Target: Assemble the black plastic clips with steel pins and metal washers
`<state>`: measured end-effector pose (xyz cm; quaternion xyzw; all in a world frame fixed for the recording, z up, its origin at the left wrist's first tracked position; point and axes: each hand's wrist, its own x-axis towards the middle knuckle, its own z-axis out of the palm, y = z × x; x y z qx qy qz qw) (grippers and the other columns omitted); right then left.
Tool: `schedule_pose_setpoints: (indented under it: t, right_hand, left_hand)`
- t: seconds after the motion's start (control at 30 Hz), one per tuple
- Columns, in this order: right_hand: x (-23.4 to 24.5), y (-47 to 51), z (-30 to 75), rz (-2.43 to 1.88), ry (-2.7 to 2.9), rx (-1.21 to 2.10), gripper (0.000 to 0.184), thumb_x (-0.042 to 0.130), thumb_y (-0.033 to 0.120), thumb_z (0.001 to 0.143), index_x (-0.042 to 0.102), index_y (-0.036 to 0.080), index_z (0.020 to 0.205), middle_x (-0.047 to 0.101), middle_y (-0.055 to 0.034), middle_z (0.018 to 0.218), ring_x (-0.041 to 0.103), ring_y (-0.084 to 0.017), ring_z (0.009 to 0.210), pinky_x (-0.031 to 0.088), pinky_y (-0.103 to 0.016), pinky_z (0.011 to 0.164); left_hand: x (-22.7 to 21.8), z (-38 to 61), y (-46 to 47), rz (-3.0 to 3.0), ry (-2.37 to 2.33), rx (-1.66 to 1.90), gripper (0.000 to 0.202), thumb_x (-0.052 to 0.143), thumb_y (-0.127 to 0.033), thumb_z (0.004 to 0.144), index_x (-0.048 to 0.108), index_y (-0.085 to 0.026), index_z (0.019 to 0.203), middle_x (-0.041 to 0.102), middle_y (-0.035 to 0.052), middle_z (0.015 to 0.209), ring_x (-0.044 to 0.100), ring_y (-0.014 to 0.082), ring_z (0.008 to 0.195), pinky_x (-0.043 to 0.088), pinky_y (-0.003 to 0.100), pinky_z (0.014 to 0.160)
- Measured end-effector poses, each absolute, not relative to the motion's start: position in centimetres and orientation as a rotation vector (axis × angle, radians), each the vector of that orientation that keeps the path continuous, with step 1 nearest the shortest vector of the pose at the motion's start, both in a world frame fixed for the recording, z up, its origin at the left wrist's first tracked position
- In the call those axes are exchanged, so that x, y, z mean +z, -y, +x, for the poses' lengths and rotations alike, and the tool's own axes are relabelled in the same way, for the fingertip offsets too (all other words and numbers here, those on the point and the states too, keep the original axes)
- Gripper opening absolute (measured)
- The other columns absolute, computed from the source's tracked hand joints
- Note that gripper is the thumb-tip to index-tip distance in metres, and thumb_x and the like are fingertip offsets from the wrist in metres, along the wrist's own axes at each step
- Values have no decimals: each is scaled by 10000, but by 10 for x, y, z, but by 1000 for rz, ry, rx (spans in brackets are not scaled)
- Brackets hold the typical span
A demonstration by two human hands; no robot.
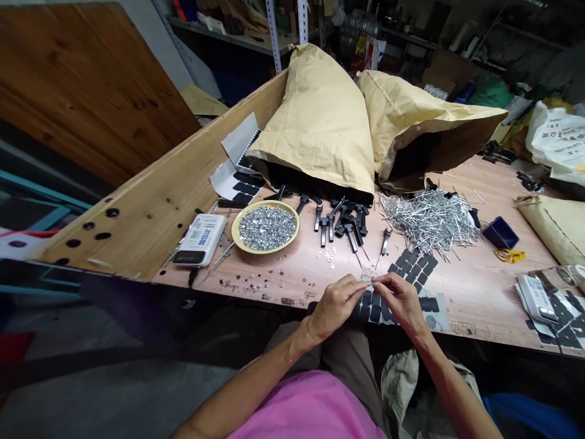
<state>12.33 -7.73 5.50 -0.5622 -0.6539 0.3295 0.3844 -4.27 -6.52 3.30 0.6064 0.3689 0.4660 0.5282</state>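
Observation:
My left hand [336,303] and my right hand [400,300] meet at the near edge of the wooden table [297,274], fingertips pinched together around a small thin metal piece [368,279] that I cannot make out clearly. Under my hands lies a sheet of black adhesive pads [411,268]. Beyond them sit a heap of thin metal pins [429,219], a scatter of black plastic handles [340,222], and a yellow dish of small silver parts [265,227].
Two large brown paper sacks [320,122] lie open at the back of the table. A white device [201,239] rests left of the dish. A blue box [500,233], yellow rubber bands [509,255] and more pad sheets [557,311] lie at right.

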Motion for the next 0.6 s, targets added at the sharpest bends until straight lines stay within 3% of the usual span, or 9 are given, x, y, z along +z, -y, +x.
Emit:
schedule_pose_setpoints:
  t: [0.07, 0.13, 0.2, 0.33, 0.4, 0.47, 0.53, 0.6]
  right_hand:
    - [55, 78, 122, -1422, 1625, 898, 220, 576, 398, 811, 672, 204, 773, 671, -32, 698, 629, -152, 596, 497, -259, 559]
    - [57, 77, 122, -1359, 1641, 904, 208, 577, 390, 815, 672, 208, 785, 676, -33, 707, 636, -155, 614, 506, -266, 582]
    - [60, 75, 123, -1282, 1712, 849, 186, 576, 371, 820, 681, 220, 797, 682, -33, 705, 643, -163, 656, 514, -283, 632]
    - [67, 71, 125, -1224, 1813, 793, 175, 583, 365, 815, 698, 238, 780, 695, -36, 708, 645, -175, 686, 519, -301, 657]
    - [68, 71, 125, -1261, 1807, 783, 165, 602, 363, 800, 701, 236, 765, 692, -33, 691, 643, -173, 656, 520, -297, 642]
    - [66, 72, 124, -1331, 1754, 787, 175, 611, 373, 790, 700, 227, 751, 686, -30, 672, 637, -162, 602, 517, -281, 597]
    - [64, 74, 122, -1402, 1669, 825, 209, 602, 400, 790, 696, 217, 751, 681, -26, 664, 629, -151, 554, 509, -262, 546]
    - [62, 76, 121, -1451, 1596, 858, 241, 594, 428, 789, 693, 211, 756, 676, -25, 660, 627, -148, 539, 506, -252, 522]
  left_hand:
    - [31, -43, 65, 1268, -856, 1013, 246, 612, -374, 762, 724, -169, 840, 562, 26, 673, 487, 92, 554, 411, 224, 520]
    - [30, -45, 62, 992, -773, 808, 352, 675, -443, 689, 707, -142, 868, 526, -6, 617, 373, 39, 423, 287, 179, 391]
    - [30, -48, 59, 749, -675, 622, 464, 742, -481, 593, 689, -119, 878, 500, -34, 573, 272, -1, 361, 178, 153, 353]
    - [32, -50, 57, 617, -612, 519, 519, 793, -489, 500, 686, -109, 838, 484, -50, 544, 245, -18, 347, 147, 141, 351]
    - [33, -48, 59, 728, -674, 617, 491, 757, -505, 553, 698, -126, 861, 491, -41, 562, 275, -2, 358, 166, 151, 348]
    - [35, -44, 62, 960, -786, 809, 393, 705, -485, 639, 718, -151, 847, 531, -8, 608, 382, 41, 423, 265, 173, 376]
    - [37, -40, 65, 1208, -888, 1009, 286, 651, -437, 719, 733, -178, 807, 583, 31, 666, 491, 97, 555, 394, 214, 490]
    - [37, -38, 66, 1344, -947, 1123, 246, 617, -406, 758, 739, -196, 798, 611, 52, 705, 530, 132, 657, 443, 247, 602]
